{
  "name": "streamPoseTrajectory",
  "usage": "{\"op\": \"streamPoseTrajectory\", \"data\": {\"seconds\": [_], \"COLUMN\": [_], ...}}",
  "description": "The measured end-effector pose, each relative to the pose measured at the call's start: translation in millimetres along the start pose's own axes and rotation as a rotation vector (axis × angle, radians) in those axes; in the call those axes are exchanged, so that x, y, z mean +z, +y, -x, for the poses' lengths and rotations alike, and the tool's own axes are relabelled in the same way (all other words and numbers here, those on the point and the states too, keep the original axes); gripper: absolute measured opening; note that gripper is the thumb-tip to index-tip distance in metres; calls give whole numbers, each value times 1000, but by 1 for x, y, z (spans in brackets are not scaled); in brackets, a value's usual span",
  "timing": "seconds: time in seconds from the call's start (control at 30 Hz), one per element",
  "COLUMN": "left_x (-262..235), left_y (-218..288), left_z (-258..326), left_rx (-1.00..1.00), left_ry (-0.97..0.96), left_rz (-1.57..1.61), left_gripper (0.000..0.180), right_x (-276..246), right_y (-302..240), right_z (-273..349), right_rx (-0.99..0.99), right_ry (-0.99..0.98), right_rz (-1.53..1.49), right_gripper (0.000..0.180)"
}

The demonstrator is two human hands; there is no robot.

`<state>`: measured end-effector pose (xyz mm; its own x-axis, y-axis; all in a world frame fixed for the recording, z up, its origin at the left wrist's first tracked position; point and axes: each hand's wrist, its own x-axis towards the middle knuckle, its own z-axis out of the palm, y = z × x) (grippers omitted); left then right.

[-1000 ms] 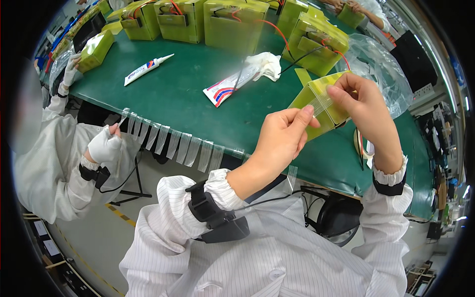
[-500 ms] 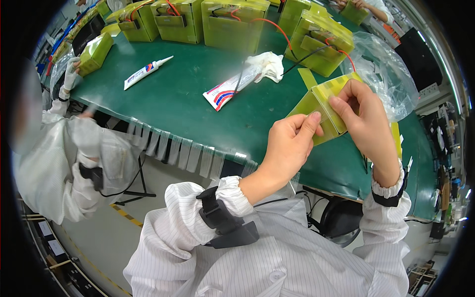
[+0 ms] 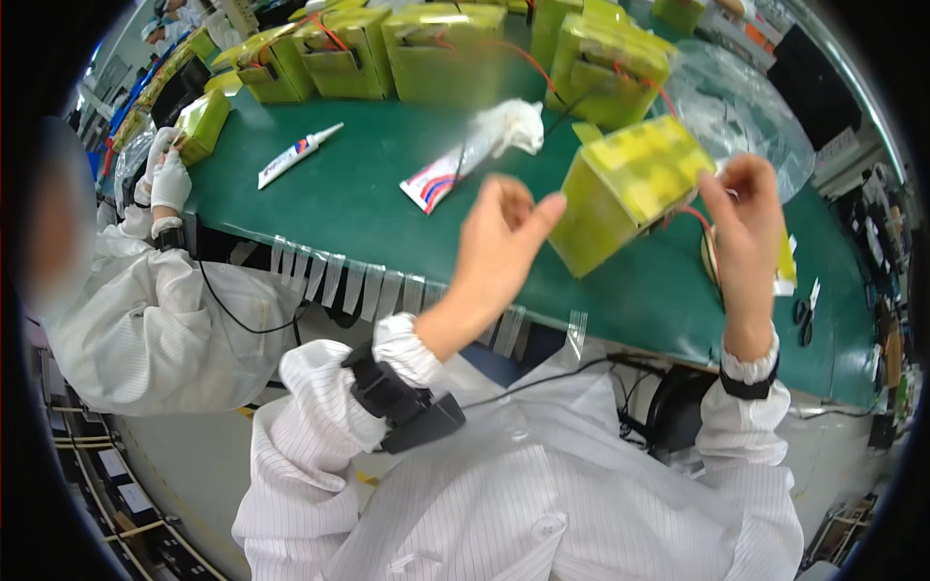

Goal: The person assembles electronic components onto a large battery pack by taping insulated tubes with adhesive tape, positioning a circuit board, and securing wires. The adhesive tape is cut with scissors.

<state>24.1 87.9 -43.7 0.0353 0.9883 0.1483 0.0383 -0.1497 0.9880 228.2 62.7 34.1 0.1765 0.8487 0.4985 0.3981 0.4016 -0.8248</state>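
Observation:
A yellow-green boxy pack (image 3: 630, 184), which looks like a wrapped battery pack, stands tilted on the green table between my hands. Red and black wires come out at its right side. My left hand (image 3: 499, 242) is just left of the pack, thumb and bent fingers apart and nothing in them. At the pack's right corner is my right hand (image 3: 744, 218), its thumb tip close to the edge and its fingers loosely curled apart from the thumb. Whether that thumb touches the pack I cannot tell.
A row of similar packs (image 3: 446, 58) lines the back. A small white glue tube (image 3: 298, 155), a larger tube (image 3: 436, 184) with white tissue (image 3: 518, 126), a clear plastic bag (image 3: 746, 107) and scissors (image 3: 806, 312) lie around. Tape strips (image 3: 373, 290) hang off the front edge. A co-worker's gloved hand (image 3: 170, 181) is at left.
My fingers, pinched together at the pack's near edge before, have come apart. My left hand has moved left, and the pack has turned and now sits more upright.

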Motion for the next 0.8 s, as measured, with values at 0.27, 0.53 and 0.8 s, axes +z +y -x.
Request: {"op": "streamPoseTrajectory", "data": {"seconds": [0.27, 0.53, 0.8], "left_x": [33, 51, 42], "left_y": [78, 100, 101], "left_z": [-25, -47, -53], "left_rx": [764, 339, 406], "left_ry": [-42, -482, -645], "left_rz": [-670, -1153, -1020], "left_gripper": [85, 85, 82], "right_x": [-4, 40, 23], "right_y": [28, 17, 21], "right_z": [171, 157, 133], "right_rx": [848, 894, 951], "right_ry": [-347, -206, -349], "right_rz": [-296, -675, -819], "right_gripper": [29, 18, 14]}}
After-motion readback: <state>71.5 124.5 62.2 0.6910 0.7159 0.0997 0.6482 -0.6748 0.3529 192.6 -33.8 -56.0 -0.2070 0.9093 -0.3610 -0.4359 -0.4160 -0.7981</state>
